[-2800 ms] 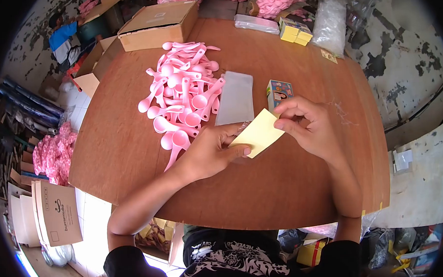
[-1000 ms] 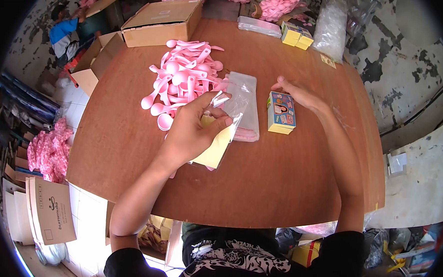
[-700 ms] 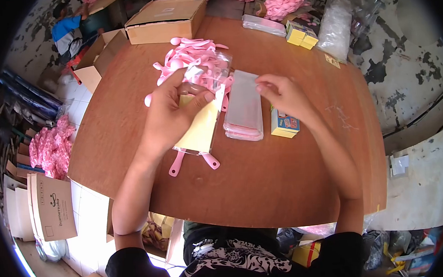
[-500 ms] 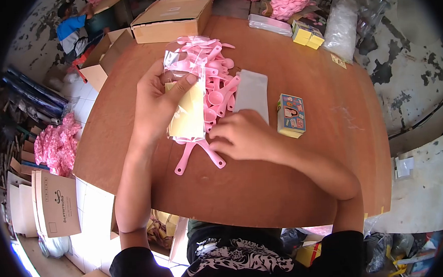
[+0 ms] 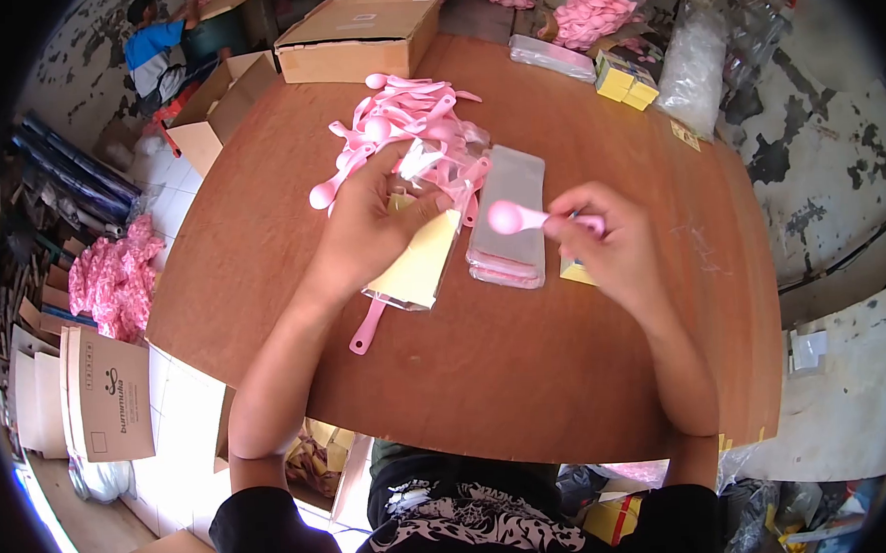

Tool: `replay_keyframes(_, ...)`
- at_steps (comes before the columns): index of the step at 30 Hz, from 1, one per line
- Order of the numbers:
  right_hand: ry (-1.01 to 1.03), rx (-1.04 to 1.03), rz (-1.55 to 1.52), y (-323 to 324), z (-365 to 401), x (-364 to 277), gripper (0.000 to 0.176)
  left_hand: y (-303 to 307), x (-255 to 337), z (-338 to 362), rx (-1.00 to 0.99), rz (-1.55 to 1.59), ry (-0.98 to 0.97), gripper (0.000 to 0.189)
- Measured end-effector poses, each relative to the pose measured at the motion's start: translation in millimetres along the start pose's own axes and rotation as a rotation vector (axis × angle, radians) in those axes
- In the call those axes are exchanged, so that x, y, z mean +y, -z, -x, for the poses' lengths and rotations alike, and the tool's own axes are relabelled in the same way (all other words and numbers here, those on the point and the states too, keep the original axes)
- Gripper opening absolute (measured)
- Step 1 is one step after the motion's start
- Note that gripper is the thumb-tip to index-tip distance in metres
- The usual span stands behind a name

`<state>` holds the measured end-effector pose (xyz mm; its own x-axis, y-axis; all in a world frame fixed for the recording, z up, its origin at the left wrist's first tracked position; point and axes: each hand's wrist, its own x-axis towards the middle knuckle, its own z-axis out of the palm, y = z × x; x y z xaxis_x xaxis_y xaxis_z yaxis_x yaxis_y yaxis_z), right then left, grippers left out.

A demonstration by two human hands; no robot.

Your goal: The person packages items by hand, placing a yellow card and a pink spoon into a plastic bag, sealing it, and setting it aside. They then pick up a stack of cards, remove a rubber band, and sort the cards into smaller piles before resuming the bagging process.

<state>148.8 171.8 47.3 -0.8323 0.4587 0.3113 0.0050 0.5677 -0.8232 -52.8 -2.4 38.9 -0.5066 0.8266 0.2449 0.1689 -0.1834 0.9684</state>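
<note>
Between the thumb and fingers of my left hand is a clear plastic bag with a yellow card inside. One pink spoon lies on the table under the bag's lower end. My right hand pinches another pink spoon by its handle, with the round bowl pointing left. Behind my left hand is a heap of pink spoons. A stack of clear bags lies between my hands. The small card stack is mostly hidden by my right hand.
On the brown table, a closed cardboard box stands at the back. Yellow card stacks, a flat clear pack and a plastic roll are at the back right. Another person is at the far left.
My right hand has moved right and lifted a pink spoon from the table. My left hand has shifted right and down with the bag. More of the heap and the clear bags now shows.
</note>
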Motion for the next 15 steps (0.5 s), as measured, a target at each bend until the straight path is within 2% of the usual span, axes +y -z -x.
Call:
replay_keyframes(2, -0.071, 0.044, -0.093, 23.9, -5.4, -6.6, 0.015, -15.8, -7.1, 4.3, -0.051, 0.000, -0.012, 0.053)
replay_keyframes(3, 0.005, 0.140, -0.227, 31.1, -7.7, -9.6, 0.015, -17.9, -2.9, 6.9, -0.156, -0.042, 0.095, 0.055)
replay_keyframes(4, 0.083, 0.235, -0.361, 36.0, -8.7, -11.8, 0.016, -21.8, -5.5, 8.5, -0.205, -0.065, 0.104, 0.054)
replay_keyframes(5, 0.082, 0.241, -0.361, 39.1, -8.3, -13.7, 0.016, -26.3, -10.7, 10.5, -0.253, -0.087, 0.113, 0.054)
replay_keyframes(6, 0.060, 0.222, -0.451, 41.5, -7.3, -15.0, 0.018, -33.5, -17.5, 13.0, -0.248, -0.049, -0.016, 0.054)
replay_keyframes(8, 0.038, 0.208, -0.542, 42.9, -6.2, -13.7, 0.020, -41.4, -19.7, 16.7, -0.303, -0.049, -0.047, 0.054)
replay_keyframes(10, -0.049, 0.099, -0.584, 37.1, -6.5, -11.2, 0.019, -47.3, -20.6, 19.3, -0.331, -0.043, -0.071, 0.054)
replay_keyframes(13, -0.129, 0.035, -0.524, 18.5, -4.4, -8.2, 0.022, -52.2, -23.3, 21.7, -0.368, -0.059, -0.071, 0.058)
replay_keyframes(15, -0.080, 0.062, -0.516, 1.0, -0.7, -10.6, 0.026, -54.2, -21.7, 24.5, -0.371, -0.179, -0.224, 0.055)
